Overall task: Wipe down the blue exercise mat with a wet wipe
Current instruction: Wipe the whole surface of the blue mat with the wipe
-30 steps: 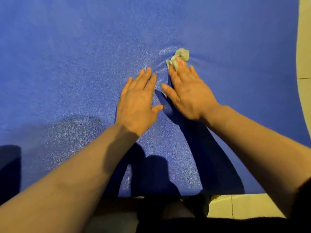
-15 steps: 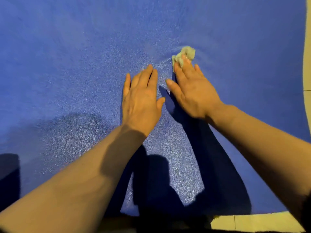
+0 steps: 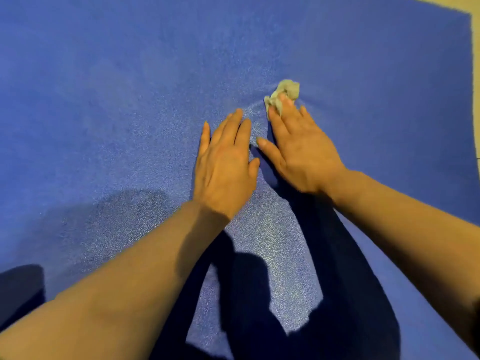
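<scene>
On the textured blue foam exercise mat (image 3: 104, 113), right hand (image 3: 301, 154) presses a crumpled pale wet wipe (image 3: 283, 96) under straight fingertips; left hand (image 3: 224, 167) rests flat. Wipe looks soft, light, best pinned from above.

Pebbled, faintly glistening foam blue mat (image 3: 130, 113), crumpled pale cloth-like wipe (image 3: 284, 93)

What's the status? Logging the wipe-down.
Both hands flat: left hand bracing blue exercise mat, right hand pressing crumpled pale wet wipe. Nothing obstructing.

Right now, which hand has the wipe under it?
The right hand: its fingertips press the crumpled wet wipe onto the blue mat. The left hand lies flat, bare.
</scene>
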